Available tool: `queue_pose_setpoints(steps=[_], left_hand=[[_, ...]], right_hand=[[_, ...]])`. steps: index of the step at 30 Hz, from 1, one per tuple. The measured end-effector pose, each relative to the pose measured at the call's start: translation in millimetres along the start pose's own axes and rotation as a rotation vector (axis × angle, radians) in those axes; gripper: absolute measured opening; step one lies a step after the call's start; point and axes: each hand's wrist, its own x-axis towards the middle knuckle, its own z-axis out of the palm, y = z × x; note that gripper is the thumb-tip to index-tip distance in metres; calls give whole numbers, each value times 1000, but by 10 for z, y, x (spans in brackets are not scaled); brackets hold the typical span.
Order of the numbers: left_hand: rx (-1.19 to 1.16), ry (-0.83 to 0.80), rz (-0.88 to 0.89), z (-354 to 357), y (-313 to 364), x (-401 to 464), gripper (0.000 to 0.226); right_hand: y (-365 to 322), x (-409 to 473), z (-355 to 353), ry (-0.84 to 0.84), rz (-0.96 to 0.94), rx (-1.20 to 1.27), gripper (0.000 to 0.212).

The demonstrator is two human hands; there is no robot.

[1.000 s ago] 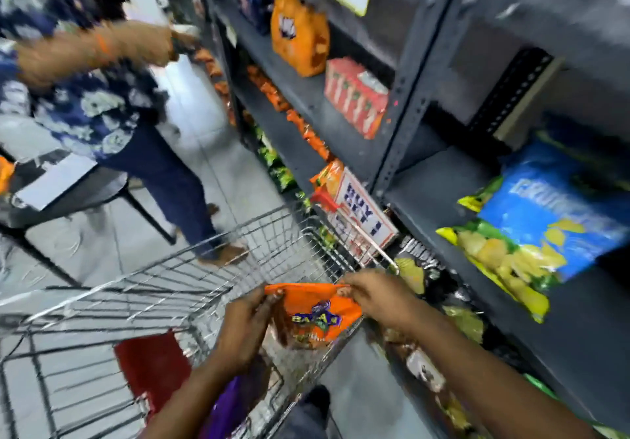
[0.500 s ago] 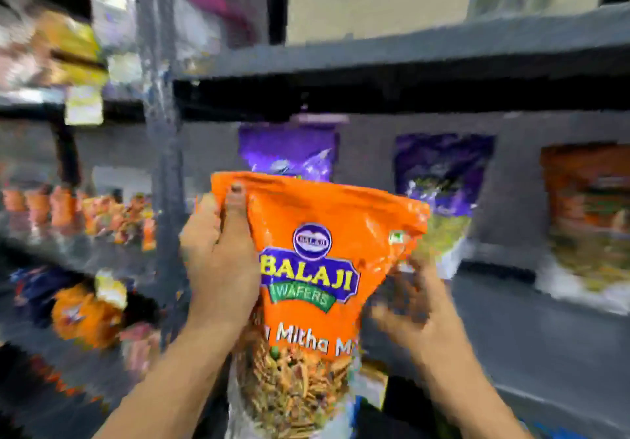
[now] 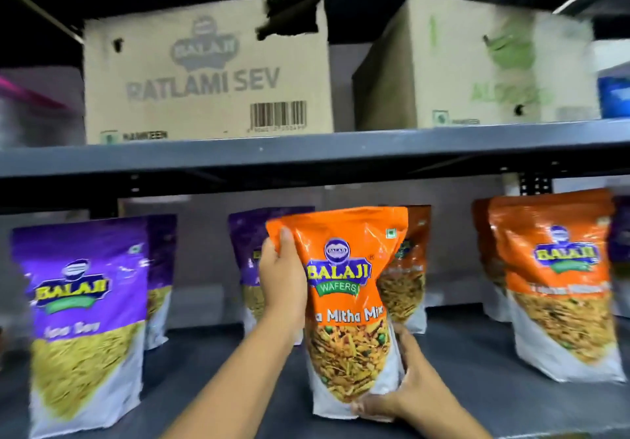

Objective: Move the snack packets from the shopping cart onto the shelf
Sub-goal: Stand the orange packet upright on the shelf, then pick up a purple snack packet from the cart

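An orange Balaji snack packet (image 3: 347, 302) stands upright at the front middle of the grey shelf (image 3: 477, 387). My left hand (image 3: 281, 275) grips its upper left corner. My right hand (image 3: 402, 384) cups its lower right corner near the base. Whether the base rests on the shelf is hidden by my right hand. The shopping cart is out of view.
Purple Balaji packets (image 3: 85, 319) stand at the left and behind my left hand. More orange packets (image 3: 555, 285) stand at the right, one (image 3: 409, 275) just behind the held packet. Two cardboard boxes (image 3: 208, 73) sit on the upper shelf (image 3: 306, 153).
The packet was lifted out of the cart and carried up to the shelf. The view swung from the cart to the shelf front. My right hand has moved to the packet's lower corner.
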Motion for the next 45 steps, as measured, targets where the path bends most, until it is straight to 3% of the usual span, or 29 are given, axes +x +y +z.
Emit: queue_pose_setpoints(steps=[4, 8, 14, 19, 22, 27, 32, 35, 38, 41, 43, 45], left_hand=[[58, -186, -225, 351, -768, -494, 35], [109, -208, -303, 440, -1132, -777, 35], [11, -267, -361, 393, -1198, -743, 21], [-143, -198, -416, -17, -1027, -819, 27], [-234, -163, -392, -459, -738, -955, 39], [-296, -65, -369, -1563, -448, -1200, 38], [-229, 236, -405, -3032, -421, -1798, 42], [-4, 499, -517, -3932, -507, -2397, 34], [441, 730, -726, -4908, -645, -3338, 22], [868, 731, -1129, -5534, -749, -4444, 24], [874, 719, -1334, -5659, -801, -4976, 45], [804, 591, -1441, -5647, -943, -5364, 73]], right_hand=[[216, 46, -352, 67, 0, -14, 85], [310, 111, -373, 145, 43, -26, 96], [254, 74, -328, 188, 15, -119, 94], [-20, -189, -6, 467, -214, -172, 96], [-268, -333, 494, 407, -349, -113, 86], [-568, -476, 1520, 112, -509, -56, 75], [-469, -977, 2841, -308, -514, 24, 69], [-227, -1438, 3640, -589, -500, 10, 65], [75, -1997, 4424, -963, -495, -72, 69], [437, -2620, 5022, -1429, -398, -256, 72], [713, -3039, 5359, -1652, -401, -363, 75], [920, -3399, 5596, -1799, -469, -442, 79]])
